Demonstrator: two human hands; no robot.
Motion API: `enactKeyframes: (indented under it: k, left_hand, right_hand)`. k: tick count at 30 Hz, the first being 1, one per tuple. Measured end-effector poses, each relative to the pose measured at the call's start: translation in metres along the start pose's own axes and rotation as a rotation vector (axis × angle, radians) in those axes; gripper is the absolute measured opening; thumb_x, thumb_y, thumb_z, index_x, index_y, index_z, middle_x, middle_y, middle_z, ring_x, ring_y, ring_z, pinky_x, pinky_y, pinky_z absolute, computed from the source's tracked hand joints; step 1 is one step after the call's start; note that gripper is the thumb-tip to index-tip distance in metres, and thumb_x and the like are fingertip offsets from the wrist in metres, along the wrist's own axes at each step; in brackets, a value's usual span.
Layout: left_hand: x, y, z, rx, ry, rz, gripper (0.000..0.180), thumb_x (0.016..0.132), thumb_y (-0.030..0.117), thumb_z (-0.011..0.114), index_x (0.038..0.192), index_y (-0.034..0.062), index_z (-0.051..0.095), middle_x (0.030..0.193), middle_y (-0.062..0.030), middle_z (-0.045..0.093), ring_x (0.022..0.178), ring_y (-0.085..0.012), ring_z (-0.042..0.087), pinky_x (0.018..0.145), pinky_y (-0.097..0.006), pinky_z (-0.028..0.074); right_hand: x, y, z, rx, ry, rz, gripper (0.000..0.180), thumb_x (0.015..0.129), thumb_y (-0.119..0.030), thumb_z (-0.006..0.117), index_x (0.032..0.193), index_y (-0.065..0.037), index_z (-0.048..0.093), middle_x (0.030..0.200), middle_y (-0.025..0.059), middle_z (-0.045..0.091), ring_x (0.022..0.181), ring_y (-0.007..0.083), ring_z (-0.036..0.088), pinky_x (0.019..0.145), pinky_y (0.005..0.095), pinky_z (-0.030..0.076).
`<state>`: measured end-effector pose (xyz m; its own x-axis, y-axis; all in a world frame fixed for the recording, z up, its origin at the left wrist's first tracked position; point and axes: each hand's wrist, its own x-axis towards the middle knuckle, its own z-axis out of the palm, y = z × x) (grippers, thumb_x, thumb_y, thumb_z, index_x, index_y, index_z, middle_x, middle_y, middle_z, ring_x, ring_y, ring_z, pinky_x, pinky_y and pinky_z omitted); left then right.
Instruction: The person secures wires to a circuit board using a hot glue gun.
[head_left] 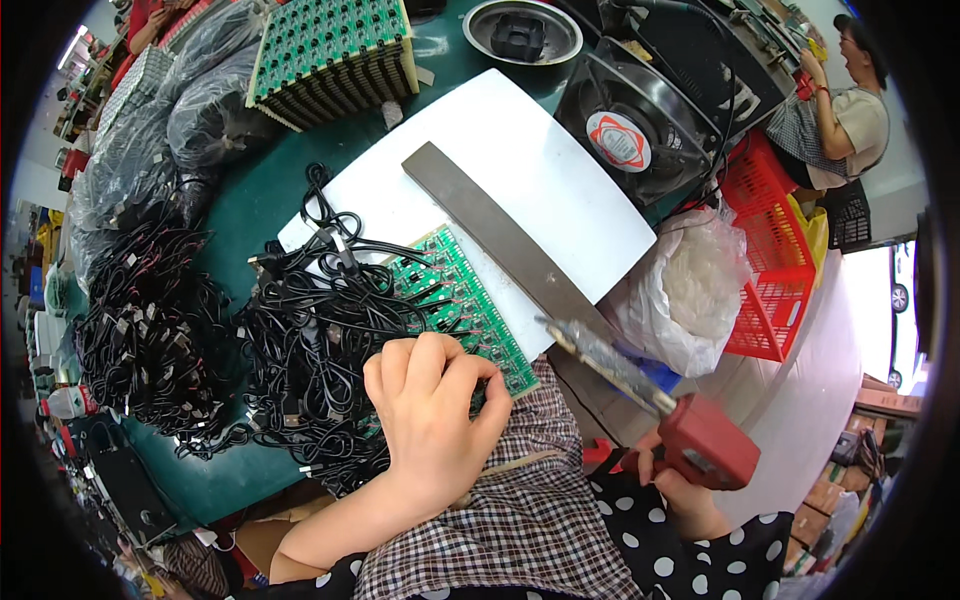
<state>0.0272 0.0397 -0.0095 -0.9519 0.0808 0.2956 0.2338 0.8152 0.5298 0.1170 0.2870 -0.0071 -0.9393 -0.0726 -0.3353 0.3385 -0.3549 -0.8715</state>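
A green circuit board panel (pixel 478 300) lies on a white board (pixel 470 130), with several black cables (pixel 340 330) running onto it and heaped to its left. Over the panel's near edge, my left hand (pixel 430 405) is closed, thumb and index finger curled together; what they pinch is hidden. A red soldering gun (pixel 710 445) is gripped in my right hand (pixel 685 495), off the right side of the panel. Its long metal tip (pixel 600 362) points up and left toward the panel's right edge, near the end of a dark flat bar (pixel 500 235) lying across the white board.
Stacked green circuit panels (pixel 335 60) and a black fan (pixel 630 130) stand at the back. At left lie more bundled cables (pixel 150 340) and clear bags (pixel 220 110). A white plastic bag (pixel 690 290) and red crate (pixel 770 250) sit at right. Another person (pixel 840 110) works beyond.
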Motion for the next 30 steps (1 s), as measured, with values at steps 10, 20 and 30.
enactKeyframes:
  k: [10, 20, 30]
  left_hand:
    - [0.000, 0.002, 0.003, 0.080, -0.012, -0.007, 0.015, 0.061, 0.008, 0.069, 0.068, 0.0106, 0.056, 0.078, -0.0024, 0.048, 0.078, -0.0223, 0.046, 0.073, -0.037, 0.031]
    - [0.002, 0.002, 0.003, 0.049, -0.004, -0.007, 0.019, 0.056, 0.003, 0.069, 0.068, 0.0100, 0.056, 0.074, -0.0015, 0.047, 0.076, -0.0212, 0.046, 0.072, -0.035, 0.032]
    - [0.001, 0.000, 0.001, 0.045, -0.045, -0.004, 0.014, 0.063, 0.008, 0.068, 0.069, 0.0098, 0.056, 0.078, -0.0028, 0.048, 0.078, -0.0227, 0.047, 0.073, -0.037, 0.033]
  right_hand:
    - [0.003, -0.003, -0.006, -0.341, -0.146, -0.113, 0.062, 0.077, -0.017, 0.075, 0.122, 0.014, 0.044, 0.084, 0.0120, 0.066, 0.060, 0.0129, 0.061, 0.054, 0.0223, 0.048]
    - [0.013, -0.001, -0.020, -0.742, -0.299, -0.324, 0.063, 0.071, -0.022, 0.079, 0.116, 0.012, 0.050, 0.074, 0.0067, 0.067, 0.062, 0.0148, 0.065, 0.058, 0.0225, 0.050]
    - [0.015, -0.007, -0.015, -0.850, -0.348, -0.415, 0.063, 0.070, -0.022, 0.079, 0.116, 0.012, 0.051, 0.076, 0.0072, 0.066, 0.062, 0.0160, 0.064, 0.059, 0.0237, 0.050]
